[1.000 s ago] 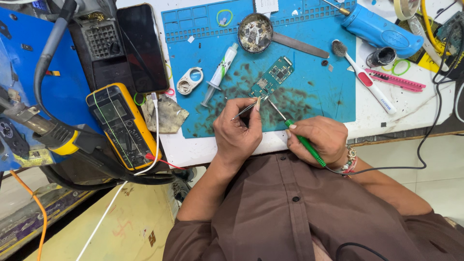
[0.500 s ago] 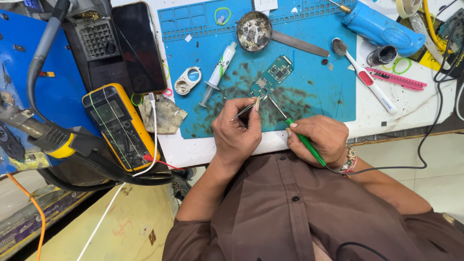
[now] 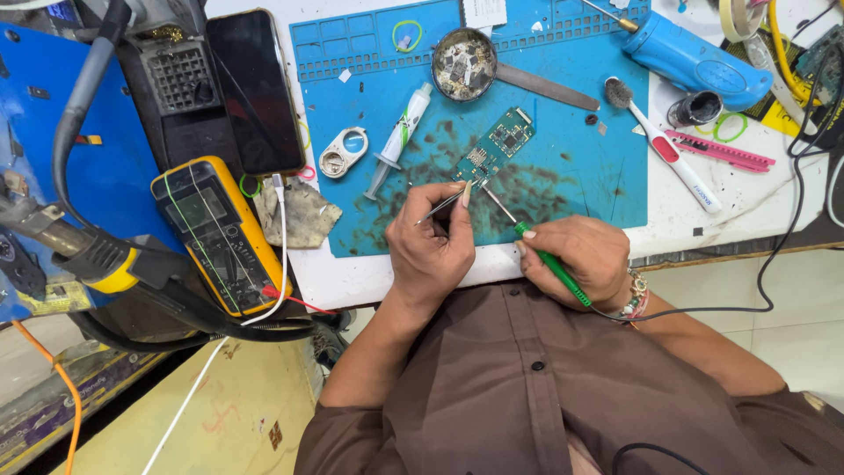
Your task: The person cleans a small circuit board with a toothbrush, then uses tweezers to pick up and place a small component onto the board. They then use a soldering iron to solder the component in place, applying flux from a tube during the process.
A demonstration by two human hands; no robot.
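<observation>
While tweezers (image 3: 444,206) are pinched in the left hand (image 3: 431,251), a green-handled soldering iron (image 3: 541,255) is gripped by the right hand (image 3: 580,259), both tips meeting at the small circuit board (image 3: 497,145).

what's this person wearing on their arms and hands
Both hands are bare, no gloves. The forearms are uncovered; brown shirt sleeves end near the elbows. The right hand has a beaded bracelet at the wrist; the left hand wears nothing visible.

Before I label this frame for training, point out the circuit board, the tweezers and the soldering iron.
circuit board (image 3: 498,146), head view, middle of the green board.
tweezers (image 3: 442,207), head view, on the metal arms.
soldering iron (image 3: 552,265), head view, on the green handle.
</observation>
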